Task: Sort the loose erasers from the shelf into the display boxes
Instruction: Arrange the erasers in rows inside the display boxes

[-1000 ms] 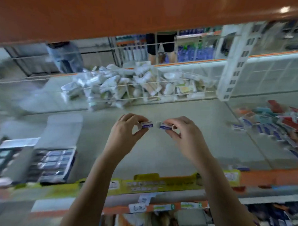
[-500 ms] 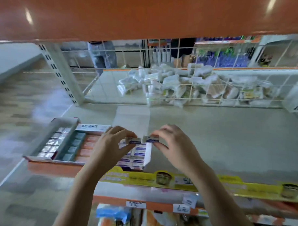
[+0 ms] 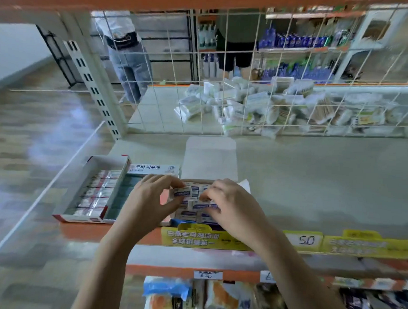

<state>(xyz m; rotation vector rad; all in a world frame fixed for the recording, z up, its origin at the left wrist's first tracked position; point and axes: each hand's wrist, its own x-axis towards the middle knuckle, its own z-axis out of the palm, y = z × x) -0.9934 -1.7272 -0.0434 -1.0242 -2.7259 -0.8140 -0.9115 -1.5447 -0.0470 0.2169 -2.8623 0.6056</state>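
Two erasers are over the right display box [image 3: 196,212] at the shelf's [image 3: 313,181] front edge: the left hand [image 3: 150,198] pinches one eraser [image 3: 182,192], the right hand [image 3: 231,206] pinches another [image 3: 202,204], just at 4 o'clock of the first. This box looks nearly full. The left box [image 3: 90,189], at 9 o'clock, holds neat rows. Neither eraser is seated yet; no loose stock is visible here, so the remainder cannot be judged.

Both forearms reach up from 6 o'clock, hands close together near centre. Left hand [image 3: 148,198] pinches with curled fingers; right hand [image 3: 233,207] likewise, knuckles up.
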